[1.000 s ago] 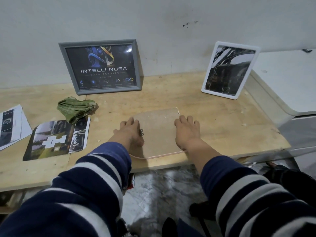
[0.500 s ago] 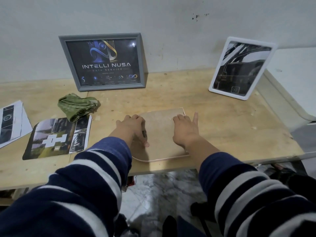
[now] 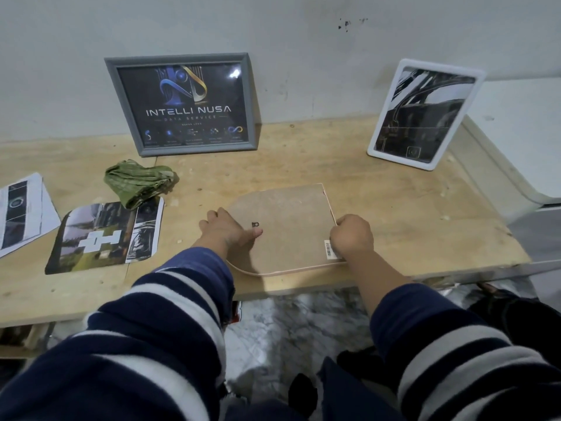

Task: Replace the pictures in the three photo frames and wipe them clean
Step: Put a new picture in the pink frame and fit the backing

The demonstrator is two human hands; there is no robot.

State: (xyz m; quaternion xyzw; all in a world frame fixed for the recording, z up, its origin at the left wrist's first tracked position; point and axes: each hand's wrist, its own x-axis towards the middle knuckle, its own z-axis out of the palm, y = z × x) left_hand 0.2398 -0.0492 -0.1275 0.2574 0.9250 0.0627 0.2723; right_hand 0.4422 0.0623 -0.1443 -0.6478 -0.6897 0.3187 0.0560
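Wooden table (image 3: pixel 379 208), grey frame (image 3: pixel 182 104) reading "INTELLI NUSA"

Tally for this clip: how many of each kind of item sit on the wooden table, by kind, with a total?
Photo frames: 3 - grey frame, white frame, face-down frame under both hands
Loose printed pictures: 2 - one by the cloth, one at the table's left edge
Green cloths: 1
Total: 6
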